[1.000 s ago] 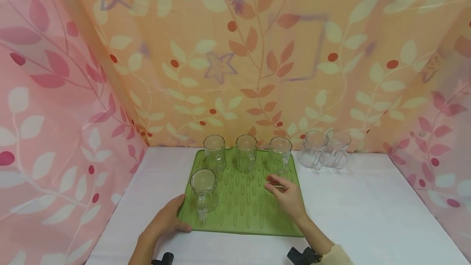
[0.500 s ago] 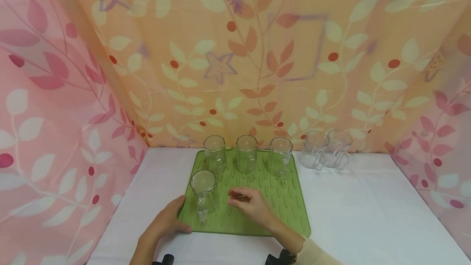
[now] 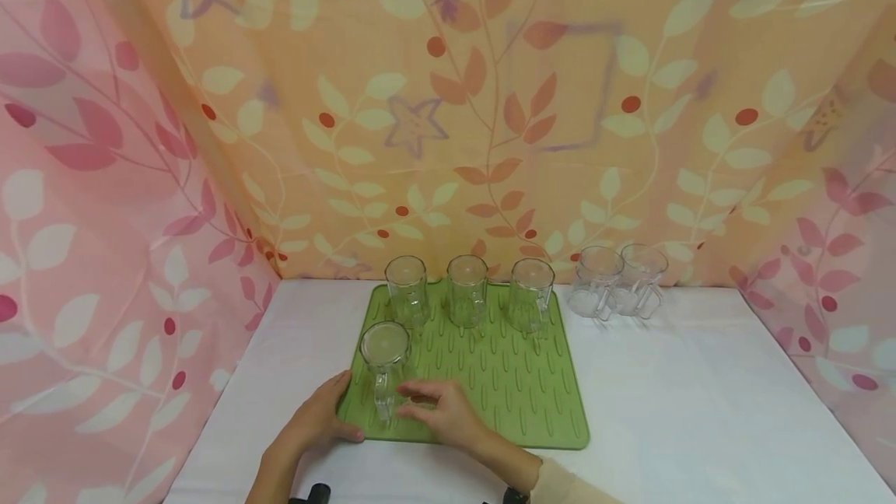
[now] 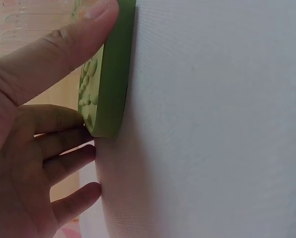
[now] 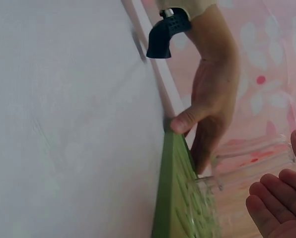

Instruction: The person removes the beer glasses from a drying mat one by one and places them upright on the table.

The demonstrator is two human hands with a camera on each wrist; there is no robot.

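Locate the near glass mug point(image 3: 387, 356): it stands on the green mat point(image 3: 525, 395), at the 9 o'clock side of the mat's centre, its handle point(image 3: 383, 403) directed toward 6 o'clock. Clock directions are read from the head view, with 12 o'clock farthest from you.

Your hands are apart from each other, one on each side of this mug. Your right hand point(image 3: 446, 413) is at the mug's 4 o'clock, over the mat, with the fingertips directed toward the handle. Thumb and fingers are separated, with nothing between them; the fingertips are just beside the glass, and contact cannot be confirmed. Your left hand point(image 3: 318, 414) is at the mug's 8 o'clock, spread around the mat's near corner: the thumb rests on the front edge and the fingers lie along the side.

Three more glass mugs stand in a row along the mat's far edge: the first mug point(image 3: 406, 290) at 11 o'clock, the second mug point(image 3: 467, 294) at 12 and the third mug point(image 3: 532, 294) at 1. Off the mat, at its 2 o'clock, a pair of glass mugs point(image 3: 597, 282) stands close together on the white-covered counter point(image 3: 686, 395).

Beyond the counter at 12 o'clock hangs an orange leaf-print cloth point(image 3: 336, 177); a pink leaf-print cloth point(image 3: 105, 294) borders the 9 o'clock side. Your right wrist shows a beige sleeve point(image 3: 560, 484).
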